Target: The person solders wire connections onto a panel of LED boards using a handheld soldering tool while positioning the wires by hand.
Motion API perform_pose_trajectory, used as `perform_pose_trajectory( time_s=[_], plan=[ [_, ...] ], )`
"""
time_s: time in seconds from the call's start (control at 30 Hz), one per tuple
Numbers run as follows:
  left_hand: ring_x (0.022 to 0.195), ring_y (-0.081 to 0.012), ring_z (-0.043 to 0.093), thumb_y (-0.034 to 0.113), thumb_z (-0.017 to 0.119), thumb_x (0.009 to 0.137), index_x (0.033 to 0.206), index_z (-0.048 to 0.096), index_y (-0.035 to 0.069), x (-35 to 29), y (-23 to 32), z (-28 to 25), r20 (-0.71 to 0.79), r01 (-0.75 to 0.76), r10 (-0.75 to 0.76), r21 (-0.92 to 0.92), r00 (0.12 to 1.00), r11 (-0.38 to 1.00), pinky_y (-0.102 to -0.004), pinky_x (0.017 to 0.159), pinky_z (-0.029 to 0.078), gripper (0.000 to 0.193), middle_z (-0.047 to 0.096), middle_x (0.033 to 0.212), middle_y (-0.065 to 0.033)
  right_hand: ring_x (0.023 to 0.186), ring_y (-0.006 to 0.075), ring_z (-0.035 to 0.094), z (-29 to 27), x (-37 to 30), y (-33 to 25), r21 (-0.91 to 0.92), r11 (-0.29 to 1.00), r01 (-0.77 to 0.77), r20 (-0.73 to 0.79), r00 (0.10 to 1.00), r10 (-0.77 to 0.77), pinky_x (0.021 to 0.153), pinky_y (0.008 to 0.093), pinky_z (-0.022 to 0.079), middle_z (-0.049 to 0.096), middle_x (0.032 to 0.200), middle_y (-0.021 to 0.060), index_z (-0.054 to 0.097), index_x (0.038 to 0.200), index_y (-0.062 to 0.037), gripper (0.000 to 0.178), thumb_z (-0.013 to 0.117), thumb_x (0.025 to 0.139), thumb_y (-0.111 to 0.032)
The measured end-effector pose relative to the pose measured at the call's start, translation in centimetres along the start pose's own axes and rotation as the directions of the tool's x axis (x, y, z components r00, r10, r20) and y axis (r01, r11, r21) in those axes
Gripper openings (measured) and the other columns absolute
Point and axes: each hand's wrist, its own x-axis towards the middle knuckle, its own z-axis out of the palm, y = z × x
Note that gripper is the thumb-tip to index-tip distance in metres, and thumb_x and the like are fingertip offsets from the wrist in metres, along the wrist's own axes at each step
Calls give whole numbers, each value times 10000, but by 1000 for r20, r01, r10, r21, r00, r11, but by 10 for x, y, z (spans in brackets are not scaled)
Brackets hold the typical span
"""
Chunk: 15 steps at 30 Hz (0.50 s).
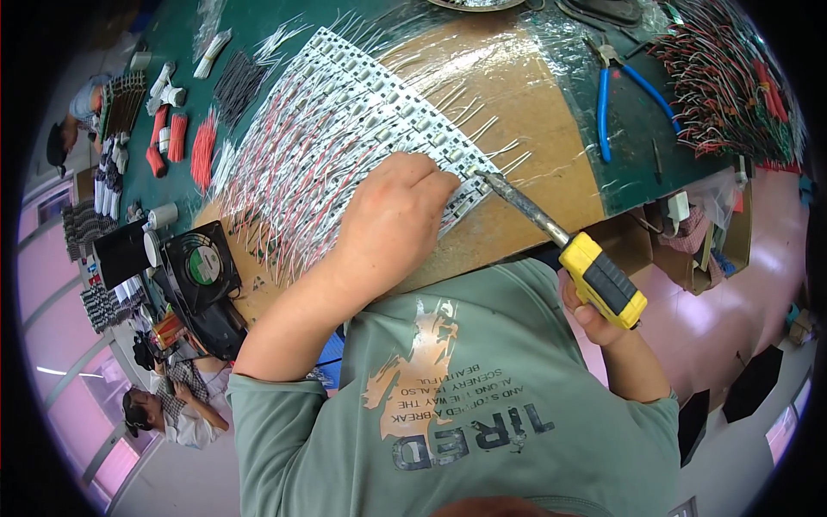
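Note:
A panel of white circuit boards point(379, 103) lies slanted on the bench, with rows of small parts and many thin red and white wires point(297, 172) fanned across it. My left hand point(401, 207) rests over the panel's lower right part, its fingers curled together and pointing down; what they pinch is hidden beneath them. My right hand point(590, 312) is wrapped round the handle of a yellow and black soldering gun point(603, 280). The gun's metal tip reaches up and left to the panel's right edge, just beside my left fingers.
Blue-handled cutters point(605, 112) and a big bundle of wires point(724, 86) are at the right. Dark and red wire bundles point(203, 151) lie at the left, above a black fan point(202, 265). A brown board point(551, 129) lies under the panel. Another person point(177, 405) sits at lower left.

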Motion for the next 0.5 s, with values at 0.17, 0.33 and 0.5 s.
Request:
perform_pose_trajectory(
  time_s=[0.17, 0.33, 0.5],
  plan=[
    [852, -303, 610, 6, 698, 760, 915, 685, 52, -1, 2, 1, -66, -32, 32, 3, 997, 999, -391, 727, 498, 162, 633, 904, -99, 655, 272, 575, -1, -10, 6, 44, 999, -27, 13, 1000, 27, 587, 363, 443, 584, 733, 64, 583, 758, -85, 243, 701, 830, -285],
    [836, -294, 598, -8, 709, 738, 919, 686, 48, -5, 10, 4, -93, -76, 75, -7, 993, 997, -385, 715, 484, 191, 622, 888, -96, 643, 268, 570, -3, -13, 3, -4, 1000, 6, 2, 1000, -6, 576, 362, 431, 572, 736, 62, 577, 761, -86, 247, 694, 835, -292],
    [810, -290, 599, -10, 715, 729, 924, 688, 49, -9, 10, 9, -56, -80, 78, -35, 995, 996, -387, 697, 481, 205, 622, 869, -92, 628, 261, 555, -1, -13, -2, 36, 999, -21, 14, 1000, 21, 564, 359, 420, 554, 735, 61, 572, 775, -80, 254, 692, 836, -295]
  ],
)
